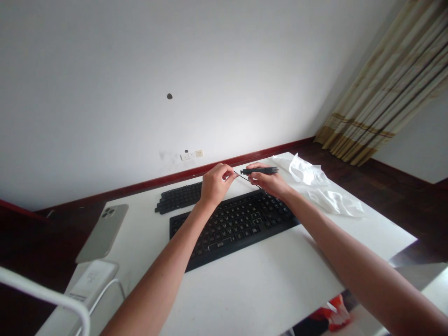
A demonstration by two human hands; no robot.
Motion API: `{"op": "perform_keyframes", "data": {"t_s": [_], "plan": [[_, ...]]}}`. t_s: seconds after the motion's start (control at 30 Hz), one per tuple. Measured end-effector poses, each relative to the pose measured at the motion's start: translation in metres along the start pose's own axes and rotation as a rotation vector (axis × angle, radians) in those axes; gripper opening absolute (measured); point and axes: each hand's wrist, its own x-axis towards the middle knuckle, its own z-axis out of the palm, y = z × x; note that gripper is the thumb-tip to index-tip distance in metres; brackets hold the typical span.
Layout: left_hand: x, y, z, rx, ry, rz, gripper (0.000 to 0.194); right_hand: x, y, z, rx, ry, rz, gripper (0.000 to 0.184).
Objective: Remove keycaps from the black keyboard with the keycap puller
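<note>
The left hand (216, 183) pinches a thin cord (243, 178); the right hand (270, 183) holds a dark tool (261, 171); a keyboard (233, 221) lies below their grip.

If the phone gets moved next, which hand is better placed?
Probably the left hand: it is nearer the phone and appears to pinch only a thin black cord. The right hand is farther off and grips a black pen-like object.
</note>
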Motion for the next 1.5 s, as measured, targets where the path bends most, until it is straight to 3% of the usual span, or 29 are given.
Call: {"op": "perform_keyframes", "data": {"t_s": [0.37, 0.87, 1.0, 1.1, 1.2, 1.33, 1.5], "plan": [[0.002, 0.001, -0.003, 0.028, -0.036, 0.06, 0.012, 0.0, -0.001, 0.0, -0.034, 0.036, 0.018, 0.032], [-0.002, 0.0, 0.005, 0.073, -0.025, -0.054, 0.01, 0.004, 0.009, -0.004, -0.026, 0.041, 0.047, 0.038], [0.0, 0.01, 0.006, 0.099, -0.051, 0.05, 0.035, 0.008, 0.013, -0.012, -0.092, 0.173, 0.027, 0.046], [-0.006, 0.023, 0.015, 0.15, -0.115, 0.015, 0.034, 0.014, 0.013, -0.021, -0.154, 0.33, -0.023, 0.053], [-0.021, 0.036, 0.031, 0.206, -0.288, -0.067, 0.024, 0.018, 0.01, -0.027, -0.069, 0.427, -0.107, 0.047], [-0.039, 0.051, 0.049, 0.256, -0.47, -0.094, 0.049, 0.019, 0.003, -0.026, 0.052, 0.458, -0.212, 0.034], [-0.046, 0.063, 0.053, 0.324, -0.526, -0.082, 0.056, 0.015, -0.007, -0.016, 0.163, 0.431, -0.272, 0.025]]}}
